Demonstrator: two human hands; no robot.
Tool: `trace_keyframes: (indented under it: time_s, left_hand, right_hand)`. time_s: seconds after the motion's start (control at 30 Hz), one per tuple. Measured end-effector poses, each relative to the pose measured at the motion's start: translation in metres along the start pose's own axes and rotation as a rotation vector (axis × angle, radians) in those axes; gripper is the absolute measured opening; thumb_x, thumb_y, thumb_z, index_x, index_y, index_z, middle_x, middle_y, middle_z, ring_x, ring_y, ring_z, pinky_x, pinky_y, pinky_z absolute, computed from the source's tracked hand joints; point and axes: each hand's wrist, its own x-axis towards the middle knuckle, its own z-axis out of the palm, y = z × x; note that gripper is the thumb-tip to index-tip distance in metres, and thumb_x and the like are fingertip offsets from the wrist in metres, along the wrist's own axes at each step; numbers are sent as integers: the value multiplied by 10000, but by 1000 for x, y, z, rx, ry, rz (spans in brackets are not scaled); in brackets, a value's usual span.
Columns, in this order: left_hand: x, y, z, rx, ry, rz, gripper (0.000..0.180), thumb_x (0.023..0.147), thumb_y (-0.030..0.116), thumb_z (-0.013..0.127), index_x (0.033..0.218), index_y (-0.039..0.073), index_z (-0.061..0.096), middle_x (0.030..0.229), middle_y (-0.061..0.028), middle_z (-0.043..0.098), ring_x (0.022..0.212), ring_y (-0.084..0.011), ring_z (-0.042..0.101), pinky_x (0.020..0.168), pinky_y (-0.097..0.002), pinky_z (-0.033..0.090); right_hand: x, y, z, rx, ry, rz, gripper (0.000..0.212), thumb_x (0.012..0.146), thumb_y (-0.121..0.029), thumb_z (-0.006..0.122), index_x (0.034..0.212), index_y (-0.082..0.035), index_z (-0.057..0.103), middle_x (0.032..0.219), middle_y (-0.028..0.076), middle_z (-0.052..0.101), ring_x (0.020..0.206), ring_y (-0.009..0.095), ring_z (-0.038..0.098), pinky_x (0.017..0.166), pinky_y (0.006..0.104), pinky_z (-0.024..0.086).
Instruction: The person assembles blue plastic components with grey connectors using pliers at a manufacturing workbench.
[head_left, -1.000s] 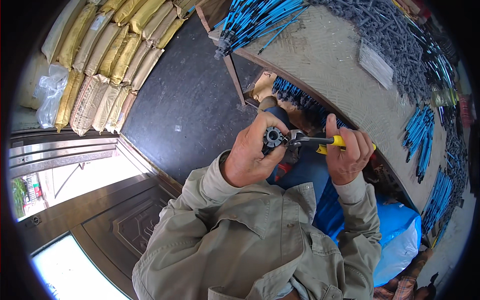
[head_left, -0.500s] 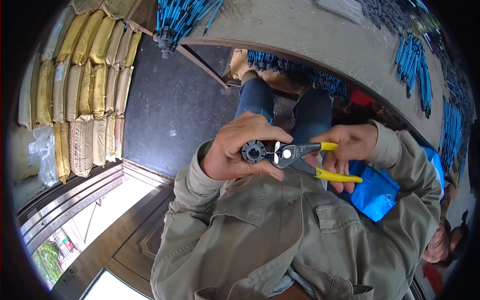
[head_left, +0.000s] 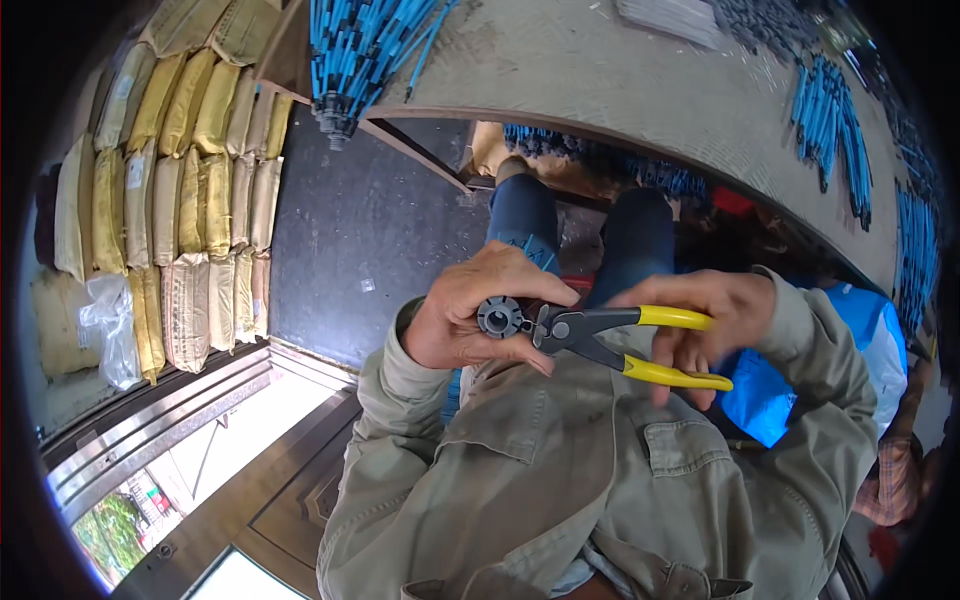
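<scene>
My left hand is closed around a round dark grey plastic part with notches about its rim and a hole in the middle. Thin blue rods show beyond that hand, and more blue ones near its wrist; whether they join the round part is hidden. Pliers with dark metal heads and yellow grips are in my right hand, whose fingers lie around the spread handles and are partly blurred. The pliers' jaws sit right at the edge of the round part, by my left thumb and fingertips.
A worktable spans the far side, bearing bundles of blue rods. Another bundle hangs over its left corner. Stacked sacks line the left. A blue bag lies beside my right arm. A person's plaid sleeve shows at far right.
The pliers have turned slightly, and their jaws have come closer to the round part's edge. The whole view has shifted a little, with the surroundings now lower and farther right.
</scene>
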Motion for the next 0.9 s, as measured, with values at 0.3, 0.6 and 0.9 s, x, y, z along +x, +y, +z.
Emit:
trace_keyframes:
  time_s: [0.3,0.6,0.9]
  left_hand:
    - [-6,0,1,-39,160,-126,599,492,298,825,945,-40,626,871,-103,635,777,-203,553,701,-330,392]
    - [-2,-2,6,42,154,-78,597,526,277,824,991,-24,600,906,-103,608,786,-203,540,727,-331,402]
    - [-1,1,14,64,299,-165,578,540,248,824,998,-19,596,885,-101,603,780,-187,551,690,-290,413]
  right_hand:
    - [4,22,23,-1693,742,-677,593,762,-173,677,1263,-16,402,1048,201,576,719,252,625,603,308,501]
    - [13,16,14,-1556,735,-633,491,664,-159,677,1132,-67,559,1035,147,541,816,288,564,634,371,461]
    - [18,10,18,-2081,1117,-698,312,671,-144,679,965,-59,622,933,113,537,791,265,565,624,352,459]
